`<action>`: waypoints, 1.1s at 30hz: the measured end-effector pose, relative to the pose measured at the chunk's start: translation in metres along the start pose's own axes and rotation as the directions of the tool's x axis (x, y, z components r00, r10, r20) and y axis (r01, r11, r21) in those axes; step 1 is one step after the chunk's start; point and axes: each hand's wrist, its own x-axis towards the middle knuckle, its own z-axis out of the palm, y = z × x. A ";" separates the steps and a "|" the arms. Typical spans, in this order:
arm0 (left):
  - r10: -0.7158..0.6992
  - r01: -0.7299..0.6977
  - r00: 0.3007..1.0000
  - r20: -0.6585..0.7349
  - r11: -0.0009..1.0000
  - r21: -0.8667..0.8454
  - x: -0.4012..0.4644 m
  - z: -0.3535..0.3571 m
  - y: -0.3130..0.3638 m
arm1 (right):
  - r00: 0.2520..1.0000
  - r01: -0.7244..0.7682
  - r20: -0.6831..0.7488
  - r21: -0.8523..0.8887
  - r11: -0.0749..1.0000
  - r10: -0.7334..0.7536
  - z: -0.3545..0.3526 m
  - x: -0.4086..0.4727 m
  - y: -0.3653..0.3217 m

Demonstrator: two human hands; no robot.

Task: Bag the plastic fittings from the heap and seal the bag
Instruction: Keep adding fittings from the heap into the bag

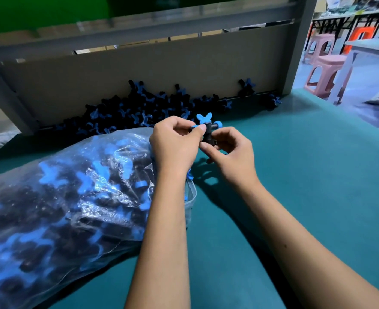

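Note:
A black plastic fitting with blue wing handles (207,126) is held up between both hands above the green table. My left hand (175,144) pinches its left end with thumb and fingers. My right hand (229,152) grips its lower black stem from the right. A heap of the same black and blue fittings (139,108) lies behind the hands against a cardboard panel. A large clear plastic bag (61,208), full of fittings, lies on its side at the left, its mouth under my left forearm.
The green table top (306,175) stretches out to the right. A cardboard panel (139,70) and a grey metal frame (295,52) close off the back. Two stray fittings (247,86) sit at the back right. Pink stools (324,70) stand beyond the table edge.

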 end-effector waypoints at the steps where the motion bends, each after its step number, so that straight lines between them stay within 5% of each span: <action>1: 0.005 -0.006 1.000 0.026 1.000 0.011 0.000 -0.001 0.000 | 1.000 -0.018 -0.013 0.024 1.000 0.019 0.001 0.000 0.000; 5: 0.062 -0.060 0.997 0.055 0.997 -0.043 -0.002 -0.003 0.008 | 0.978 -0.206 0.045 0.406 0.890 0.206 0.000 0.002 -0.005; 8: 0.095 -0.099 0.995 -0.038 0.989 -0.110 -0.001 -0.004 0.016 | 0.903 -0.403 0.273 0.805 0.435 0.332 -0.009 0.008 -0.015; 10: 0.081 -0.093 0.994 -0.072 0.979 -0.181 0.000 -0.005 0.020 | 0.866 -0.450 0.394 0.883 0.137 0.307 -0.015 0.009 -0.015; 13: 0.092 -0.111 0.992 -0.086 0.963 -0.246 0.001 -0.008 0.023 | 0.849 -0.439 0.418 0.898 -0.009 0.323 -0.017 0.008 -0.011; 16: 0.179 -0.194 0.981 -0.080 0.950 -0.244 -0.002 -0.009 0.028 | 0.849 -0.452 0.389 0.885 0.110 0.357 -0.016 0.008 -0.005; 19: 0.255 -0.270 0.959 -0.127 0.955 -0.124 -0.005 -0.013 0.034 | 0.917 -0.398 0.238 0.622 0.674 0.321 -0.008 0.003 0.002; 21: 0.310 -0.288 0.936 -0.164 0.946 0.149 -0.007 -0.020 0.038 | 0.958 -0.270 0.193 0.350 0.897 0.214 0.003 -0.005 0.005; 24: 0.272 -0.126 0.941 -0.204 0.836 0.535 -0.010 -0.038 0.040 | 0.965 -0.160 0.240 0.220 0.962 0.106 0.027 -0.018 -0.002; 29: 0.057 0.175 0.960 -0.274 0.642 0.747 -0.007 -0.066 0.049 | 0.938 -0.046 0.346 0.134 0.990 -0.003 0.055 -0.036 -0.019; 33: -0.056 0.092 0.996 -0.076 0.413 0.906 0.005 -0.086 0.062 | 0.937 0.049 0.346 -0.021 0.999 -0.039 0.057 -0.043 -0.026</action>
